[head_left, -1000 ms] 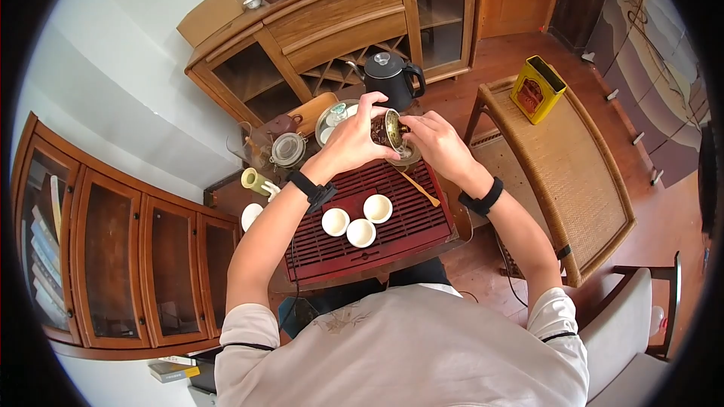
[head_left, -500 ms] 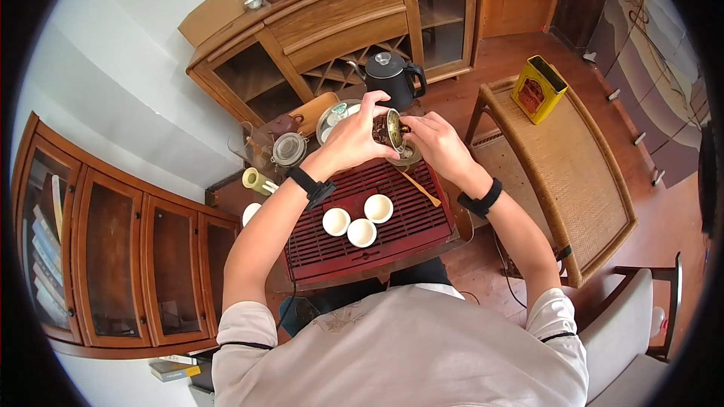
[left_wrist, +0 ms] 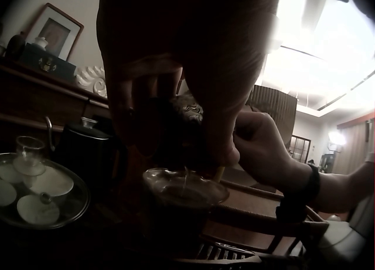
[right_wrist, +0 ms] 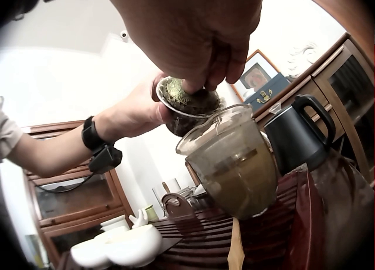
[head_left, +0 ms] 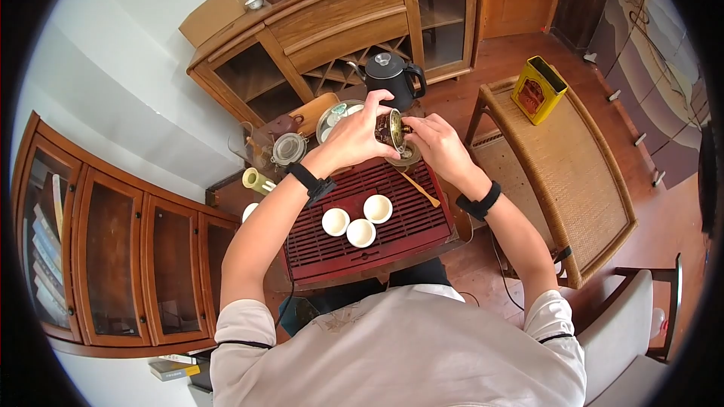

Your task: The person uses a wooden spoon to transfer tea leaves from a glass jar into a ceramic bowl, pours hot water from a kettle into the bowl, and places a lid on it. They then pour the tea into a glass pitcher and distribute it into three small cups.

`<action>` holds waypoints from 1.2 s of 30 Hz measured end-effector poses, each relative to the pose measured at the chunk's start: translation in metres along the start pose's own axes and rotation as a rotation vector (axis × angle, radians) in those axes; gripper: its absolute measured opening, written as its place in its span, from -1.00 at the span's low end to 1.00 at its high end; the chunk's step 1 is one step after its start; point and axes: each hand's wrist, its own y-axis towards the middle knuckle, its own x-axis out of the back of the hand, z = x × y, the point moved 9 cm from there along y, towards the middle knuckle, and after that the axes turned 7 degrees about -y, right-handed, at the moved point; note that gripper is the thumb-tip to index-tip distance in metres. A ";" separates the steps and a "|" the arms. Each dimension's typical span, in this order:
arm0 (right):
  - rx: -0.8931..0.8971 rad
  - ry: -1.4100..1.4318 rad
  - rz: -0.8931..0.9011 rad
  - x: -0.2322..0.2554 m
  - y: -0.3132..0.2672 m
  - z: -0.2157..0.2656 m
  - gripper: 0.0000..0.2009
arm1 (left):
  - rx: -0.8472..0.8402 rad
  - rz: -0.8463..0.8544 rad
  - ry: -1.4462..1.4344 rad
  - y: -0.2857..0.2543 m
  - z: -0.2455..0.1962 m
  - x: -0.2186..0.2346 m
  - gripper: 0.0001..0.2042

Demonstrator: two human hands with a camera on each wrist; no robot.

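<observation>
My left hand [head_left: 351,136] grips a dark, patterned gaiwan bowl [right_wrist: 183,126] by its rim, tipped on its side. With fingertips and thumb, my right hand [head_left: 440,147] pinches the knob of its green-and-gold patterned lid [right_wrist: 180,96], which sits against the bowl's mouth. Below them stands a clear glass pitcher [right_wrist: 237,170] with a wavy rim, partly full of brownish liquid. In the left wrist view a thin stream falls into this pitcher [left_wrist: 187,194]. Three white cups [head_left: 361,233] stand on the dark red slatted tea tray [head_left: 317,260], nearer the body.
A wooden tea scoop [head_left: 419,188] lies on the tray's right part. Behind the hands stands a black gooseneck kettle [head_left: 391,83]. A round tray of cups [left_wrist: 44,191] and a lidded glass jar [head_left: 288,150] are to the left. A yellow tin [head_left: 538,90] stands on the rattan table [head_left: 581,181].
Both hands, with the gaiwan and lid, have shifted very slightly right. Fewer of the dark contents show beside the lid than a second ago. The cups stay in place.
</observation>
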 end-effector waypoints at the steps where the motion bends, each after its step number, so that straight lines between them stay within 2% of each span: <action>1: 0.000 0.000 -0.001 0.000 0.000 -0.001 -0.65 | 0.006 0.004 0.006 0.000 -0.001 0.000 0.08; 3: 0.003 0.003 -0.012 0.000 -0.001 -0.001 -0.66 | 0.011 0.010 0.013 0.001 -0.002 0.000 0.08; 5: 0.003 0.006 -0.017 0.002 -0.002 -0.001 -0.65 | 0.093 0.041 -0.031 0.002 0.003 -0.002 0.12; 11: 0.010 0.020 -0.027 0.002 -0.002 -0.001 -0.65 | 0.106 0.056 -0.034 0.004 0.002 -0.003 0.13; 18: -0.007 0.038 -0.031 0.003 -0.003 -0.001 -0.65 | 0.105 0.070 -0.019 0.004 0.001 -0.003 0.13; 20: -0.009 0.037 -0.031 0.003 -0.004 -0.001 -0.65 | 0.024 0.044 0.023 0.004 -0.004 -0.001 0.09; 36: -0.002 0.035 -0.085 0.008 -0.007 -0.003 -0.62 | 0.019 0.075 0.019 0.011 -0.002 -0.005 0.09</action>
